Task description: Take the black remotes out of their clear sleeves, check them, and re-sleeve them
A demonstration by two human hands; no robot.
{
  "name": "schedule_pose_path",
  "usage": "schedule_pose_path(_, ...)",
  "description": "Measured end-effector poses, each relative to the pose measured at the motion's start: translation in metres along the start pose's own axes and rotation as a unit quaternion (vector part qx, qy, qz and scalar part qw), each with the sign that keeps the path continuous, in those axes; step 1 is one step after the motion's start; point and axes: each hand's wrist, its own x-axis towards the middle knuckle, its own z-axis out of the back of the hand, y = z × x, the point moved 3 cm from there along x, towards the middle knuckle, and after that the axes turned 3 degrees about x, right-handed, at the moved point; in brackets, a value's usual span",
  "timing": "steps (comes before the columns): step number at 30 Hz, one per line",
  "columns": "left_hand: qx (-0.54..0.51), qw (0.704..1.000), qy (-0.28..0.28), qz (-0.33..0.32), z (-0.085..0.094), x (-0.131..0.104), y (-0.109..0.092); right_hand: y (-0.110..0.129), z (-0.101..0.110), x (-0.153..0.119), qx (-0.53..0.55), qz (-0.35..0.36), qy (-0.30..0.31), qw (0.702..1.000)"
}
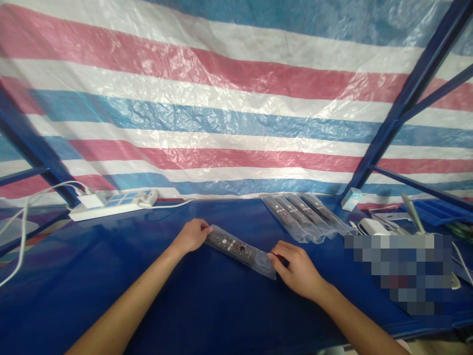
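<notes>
A black remote control [233,245] lies inside a clear plastic bag [263,262] in front of me, low over the blue table. It slants from upper left to lower right, buttons facing up. My left hand [194,234] pinches the bag's upper left end, fingers closed. At the other end, my right hand [295,266] holds the loose plastic between thumb and fingers. Whether the bag touches the table all along its length I cannot tell. Several more bagged remote controls [301,213] lie side by side at the back, beyond my right hand.
A white power strip [114,203] with plugs and cables sits at the back left. At the right are a small box [352,199], a white charger [373,227] and a blue tray [439,211]. Blue metal posts [397,113] and a striped tarp [236,108] bound the table [207,310].
</notes>
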Motion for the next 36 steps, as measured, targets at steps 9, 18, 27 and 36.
schedule_pose_path(9, 0.026, 0.998, -0.061, -0.004, -0.012, -0.002, -0.006, -0.005, -0.002, -0.001, -0.004, 0.000, -0.010, 1.000)
schedule_pose_path(18, -0.062, 0.993, -0.098, 0.005, -0.007, 0.007, 0.004, -0.008, 0.000, -0.003, -0.008, 0.001, -0.031, 0.999)
schedule_pose_path(27, -0.111, 0.992, -0.051, -0.017, -0.007, 0.001, 0.000, -0.006, 0.005, -0.005, -0.007, -0.007, -0.023, 1.000)
schedule_pose_path(36, -0.097, 0.978, -0.180, -0.034, 0.011, -0.005, -0.017, -0.011, 0.017, -0.019, -0.012, -0.017, -0.048, 0.999)
